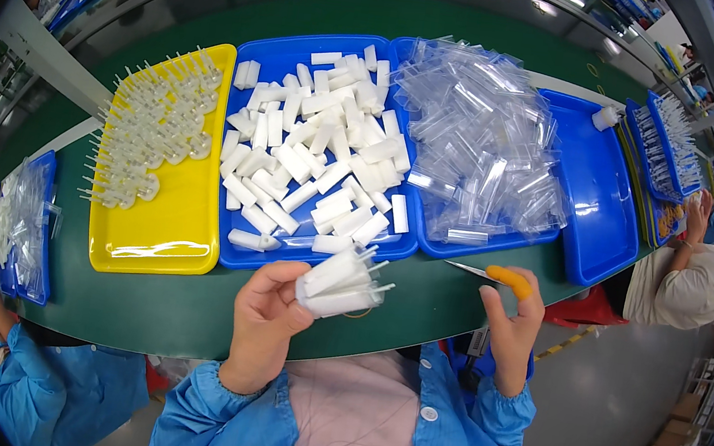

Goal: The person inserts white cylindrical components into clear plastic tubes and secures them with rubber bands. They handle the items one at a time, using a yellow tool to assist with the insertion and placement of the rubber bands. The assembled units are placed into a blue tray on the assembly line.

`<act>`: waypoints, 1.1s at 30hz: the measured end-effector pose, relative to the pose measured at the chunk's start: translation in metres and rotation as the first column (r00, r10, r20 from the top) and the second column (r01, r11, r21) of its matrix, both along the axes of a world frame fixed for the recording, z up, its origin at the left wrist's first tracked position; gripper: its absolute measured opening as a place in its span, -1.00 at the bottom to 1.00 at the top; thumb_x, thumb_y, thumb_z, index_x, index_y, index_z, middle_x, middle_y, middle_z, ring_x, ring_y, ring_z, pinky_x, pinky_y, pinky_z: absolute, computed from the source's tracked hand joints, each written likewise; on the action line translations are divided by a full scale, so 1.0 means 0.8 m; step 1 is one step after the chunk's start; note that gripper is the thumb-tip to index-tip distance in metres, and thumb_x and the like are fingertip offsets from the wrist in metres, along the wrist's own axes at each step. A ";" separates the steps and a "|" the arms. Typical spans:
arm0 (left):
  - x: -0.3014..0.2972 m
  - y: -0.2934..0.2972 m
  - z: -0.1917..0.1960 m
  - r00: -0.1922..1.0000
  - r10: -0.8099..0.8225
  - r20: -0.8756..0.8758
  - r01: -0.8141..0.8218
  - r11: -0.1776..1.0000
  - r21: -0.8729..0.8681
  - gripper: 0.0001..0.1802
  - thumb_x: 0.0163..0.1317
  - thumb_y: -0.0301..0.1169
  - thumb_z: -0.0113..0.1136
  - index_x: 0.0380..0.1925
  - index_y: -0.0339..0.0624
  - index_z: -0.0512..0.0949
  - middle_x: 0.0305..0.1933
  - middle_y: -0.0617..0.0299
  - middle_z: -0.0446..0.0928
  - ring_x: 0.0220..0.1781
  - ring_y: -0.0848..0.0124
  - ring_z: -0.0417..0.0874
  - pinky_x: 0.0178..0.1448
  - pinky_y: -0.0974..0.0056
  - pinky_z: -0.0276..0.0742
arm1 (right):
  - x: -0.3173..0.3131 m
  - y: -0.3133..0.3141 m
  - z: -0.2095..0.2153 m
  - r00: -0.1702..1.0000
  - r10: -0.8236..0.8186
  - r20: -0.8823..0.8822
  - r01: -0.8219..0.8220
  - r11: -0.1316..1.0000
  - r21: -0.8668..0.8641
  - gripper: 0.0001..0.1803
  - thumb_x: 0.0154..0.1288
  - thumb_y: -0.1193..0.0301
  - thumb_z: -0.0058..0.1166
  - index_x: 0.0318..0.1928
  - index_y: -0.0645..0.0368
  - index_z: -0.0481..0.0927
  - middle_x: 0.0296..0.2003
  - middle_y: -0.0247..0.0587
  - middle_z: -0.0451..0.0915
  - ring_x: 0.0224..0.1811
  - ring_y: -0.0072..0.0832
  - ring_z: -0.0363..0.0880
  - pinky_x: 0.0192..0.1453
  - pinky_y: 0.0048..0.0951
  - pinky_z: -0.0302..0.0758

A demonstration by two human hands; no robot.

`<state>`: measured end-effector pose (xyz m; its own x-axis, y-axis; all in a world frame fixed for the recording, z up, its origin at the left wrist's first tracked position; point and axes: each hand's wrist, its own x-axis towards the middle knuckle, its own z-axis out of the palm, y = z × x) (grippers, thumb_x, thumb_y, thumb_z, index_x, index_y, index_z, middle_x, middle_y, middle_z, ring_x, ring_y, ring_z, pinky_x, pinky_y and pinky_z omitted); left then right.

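My left hand (267, 319) grips a white pronged part (341, 283), with fingers and thumb around its base at the left. White foam-like blocks stand among its thin prongs, which point to the right. My right hand (515, 327) is raised over the green table, thumb and index finger apart, nothing between them. An orange finger cot (510, 279) covers that index finger. Beside its tip shows a thin metal pointed tool (469, 270), possibly tweezers; its other end is hidden. Ahead of my left hand, a blue tray (233, 254) holds a heap of white blocks (302, 158).
At the left, a yellow tray (154, 238) holds rows of white pronged parts (151, 122). Clear plastic sleeves (483, 140) are heaped in another blue tray (434, 249). Farther right lies a blue tray (593, 225) with a white spool-like piece (604, 118). Co-workers sit at both sides.
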<state>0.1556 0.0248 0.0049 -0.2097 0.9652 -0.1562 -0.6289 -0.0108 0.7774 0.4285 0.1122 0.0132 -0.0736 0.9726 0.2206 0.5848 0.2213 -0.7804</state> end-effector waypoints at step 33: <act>-0.001 -0.003 0.001 0.999 -0.033 0.003 0.033 0.999 0.002 -0.52 0.11 -0.49 0.32 0.04 -0.29 0.42 0.01 0.07 0.54 0.06 0.34 0.56 0.17 0.25 0.45 | -0.004 0.019 -0.052 0.997 -0.058 0.054 0.054 0.996 0.070 -0.89 0.01 0.46 0.27 -0.44 0.20 0.61 -0.39 -0.32 0.48 -0.33 -0.47 0.43 -0.15 -0.42 0.24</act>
<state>0.1552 0.0223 0.0055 -0.1772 0.9719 -0.1550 -0.6312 0.0086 0.7756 0.4257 0.1277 -0.0287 -0.0336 0.9584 0.2835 0.6400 0.2385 -0.7304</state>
